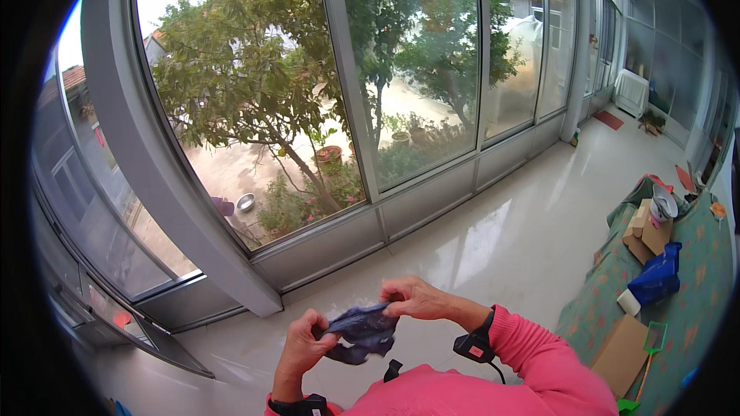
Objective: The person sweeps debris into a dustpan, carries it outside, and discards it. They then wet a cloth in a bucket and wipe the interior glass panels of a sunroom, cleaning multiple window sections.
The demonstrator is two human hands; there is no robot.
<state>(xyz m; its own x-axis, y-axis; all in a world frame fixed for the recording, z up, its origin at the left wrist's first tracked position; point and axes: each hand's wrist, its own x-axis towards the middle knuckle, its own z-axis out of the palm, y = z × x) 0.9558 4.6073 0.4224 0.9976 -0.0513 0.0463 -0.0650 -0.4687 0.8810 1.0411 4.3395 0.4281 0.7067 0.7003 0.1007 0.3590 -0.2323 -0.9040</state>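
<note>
A dark blue-grey cloth (pixel 364 335) hangs stretched between my two hands, low in front of my pink top, over the pale tiled floor. My left hand (pixel 303 338) pinches its left edge between thumb and fingers. The upper right corner is pinched by my right hand (pixel 413 299). The cloth's lower part hangs loose and looks slightly blurred; what kind of item it is, I cannot tell. Each wrist wears a black strap with a small black box.
At the right, a green patterned cover (pixel 584 300) bears cardboard boxes (pixel 647 231), a blue bag (pixel 656 277), a white roll (pixel 628 303) and a green net with an orange handle (pixel 655 338). Tall framed windows (pixel 416 98) run ahead; a grey pillar (pixel 191 185) stands left.
</note>
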